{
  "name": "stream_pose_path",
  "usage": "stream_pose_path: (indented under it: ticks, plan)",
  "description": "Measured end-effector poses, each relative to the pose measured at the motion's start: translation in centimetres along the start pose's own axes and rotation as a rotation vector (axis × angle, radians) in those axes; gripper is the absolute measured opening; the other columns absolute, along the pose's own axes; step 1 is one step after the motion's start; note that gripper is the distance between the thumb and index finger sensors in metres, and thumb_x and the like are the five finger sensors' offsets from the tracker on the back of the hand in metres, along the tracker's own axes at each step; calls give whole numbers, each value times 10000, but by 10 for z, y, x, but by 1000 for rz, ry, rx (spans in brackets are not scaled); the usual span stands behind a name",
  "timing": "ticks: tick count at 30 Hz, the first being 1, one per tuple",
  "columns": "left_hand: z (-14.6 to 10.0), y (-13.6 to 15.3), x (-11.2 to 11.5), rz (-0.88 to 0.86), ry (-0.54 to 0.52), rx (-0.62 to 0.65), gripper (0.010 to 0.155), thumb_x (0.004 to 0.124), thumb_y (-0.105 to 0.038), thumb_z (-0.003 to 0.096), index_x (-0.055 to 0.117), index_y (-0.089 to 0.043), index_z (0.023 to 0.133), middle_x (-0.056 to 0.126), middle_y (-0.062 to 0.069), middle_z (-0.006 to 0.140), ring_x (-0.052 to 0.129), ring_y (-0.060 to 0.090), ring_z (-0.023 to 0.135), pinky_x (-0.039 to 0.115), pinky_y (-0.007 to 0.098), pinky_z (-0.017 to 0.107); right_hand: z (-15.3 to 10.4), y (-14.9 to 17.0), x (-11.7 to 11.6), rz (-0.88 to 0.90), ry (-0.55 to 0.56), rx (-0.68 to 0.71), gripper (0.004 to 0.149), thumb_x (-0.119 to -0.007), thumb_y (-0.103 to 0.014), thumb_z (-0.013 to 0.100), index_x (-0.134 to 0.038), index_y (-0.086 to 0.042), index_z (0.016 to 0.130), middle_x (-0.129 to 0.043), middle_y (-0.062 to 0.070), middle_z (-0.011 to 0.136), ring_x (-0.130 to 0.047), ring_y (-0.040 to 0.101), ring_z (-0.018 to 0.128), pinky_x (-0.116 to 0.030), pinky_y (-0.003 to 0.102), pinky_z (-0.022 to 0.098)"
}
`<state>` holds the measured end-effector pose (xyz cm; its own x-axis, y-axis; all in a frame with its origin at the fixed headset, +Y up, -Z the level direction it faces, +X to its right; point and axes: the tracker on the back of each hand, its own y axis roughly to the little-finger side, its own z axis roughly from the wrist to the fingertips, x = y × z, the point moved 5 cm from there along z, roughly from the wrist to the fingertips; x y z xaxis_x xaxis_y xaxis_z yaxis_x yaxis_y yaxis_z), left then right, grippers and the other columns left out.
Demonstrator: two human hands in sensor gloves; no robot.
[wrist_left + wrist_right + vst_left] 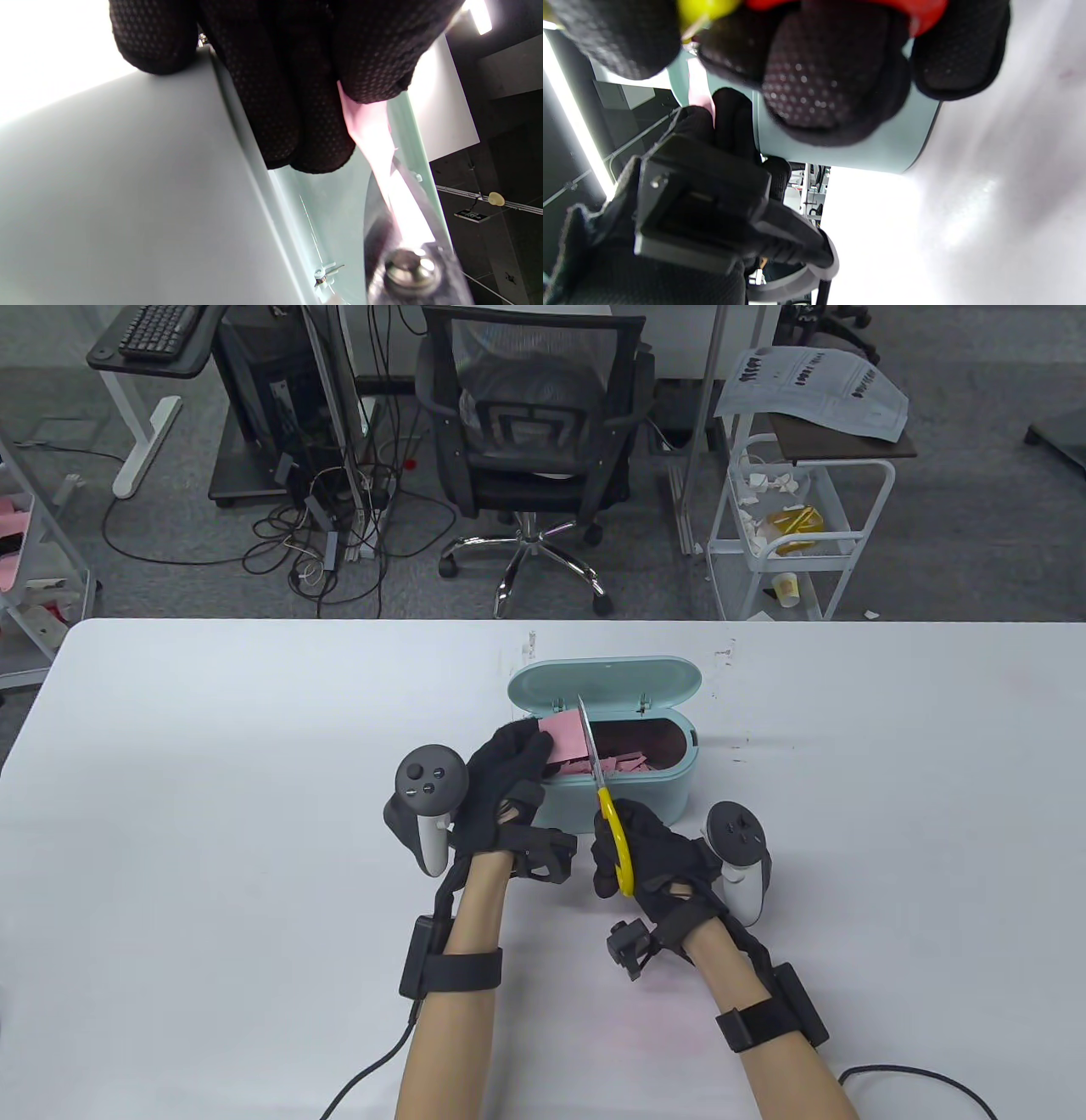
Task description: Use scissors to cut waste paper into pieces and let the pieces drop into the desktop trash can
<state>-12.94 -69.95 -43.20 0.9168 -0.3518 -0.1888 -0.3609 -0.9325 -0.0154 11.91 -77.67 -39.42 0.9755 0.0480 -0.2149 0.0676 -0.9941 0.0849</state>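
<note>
A pale green desktop trash can stands mid-table with its lid swung back. Pink scraps lie inside it. My left hand pinches a pink sheet of paper over the can's left end. In the left wrist view the paper runs from my fingers into the blades. My right hand grips yellow-handled scissors, whose blades reach across the paper's right edge. The handle shows yellow in the right wrist view above the can's wall.
The white table spreads wide around the can. Beyond its far edge stand an office chair, a computer with tangled cables and a white trolley with scraps and printed sheets.
</note>
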Motion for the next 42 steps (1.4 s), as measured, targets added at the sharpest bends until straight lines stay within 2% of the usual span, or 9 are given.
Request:
stream_pose_path:
  ticks: [4,8,10,13,20,28,42]
  plan:
    - [0,0,0,-7,0,-4,353,848,-454,471,929,-320,788,1130,-108,626,1134,80,547,809,418,557,-4,8,-5,4,-92,-32,815,-668,-688,393,-442,-141,952,-843,-64,672,-970,228,420,-710,603,528]
    - [0,1,-1,-11,-1,-6,351,860,-472,460,943,-340,774,1134,-123,617,1138,67,543,814,413,555,-8,10,-13,-38,-201,-27,948,-611,-782,380,-258,-154,995,-685,-8,850,-869,304,650,-608,664,581]
    - [0,1,-1,-14,-1,-8,352,860,-472,460,942,-338,775,1133,-122,619,1137,69,544,811,414,557,-10,10,-17,-51,-218,-28,983,-598,-796,380,-211,-132,994,-649,8,878,-847,323,691,-588,676,589]
    - [0,1,-1,-16,-1,-8,353,859,-473,461,941,-337,775,1131,-120,620,1137,70,546,812,414,557,-12,14,-21,-72,-247,-49,988,-609,-792,376,-220,-126,992,-658,10,869,-852,328,687,-581,680,594]
    - [0,2,-1,-24,-1,-11,353,859,-472,461,941,-334,776,1132,-121,619,1137,69,546,812,414,556,-16,11,-17,-54,-159,16,993,-618,-813,347,-271,-133,982,-707,-25,819,-895,289,625,-637,656,573]
    - [0,2,-1,-20,-6,-11,353,860,-478,459,941,-342,774,1130,-122,621,1136,68,546,811,413,558,-13,9,-24,-67,-166,15,976,-624,-809,348,-308,-135,979,-735,-27,793,-910,284,592,-651,652,561]
    - [0,2,-1,-16,-6,-10,355,860,-477,461,940,-336,777,1130,-118,623,1135,72,546,811,415,556,-5,8,-24,-24,-139,-1,861,-654,-694,386,-356,-124,958,-778,-40,741,-945,256,518,-681,637,550]
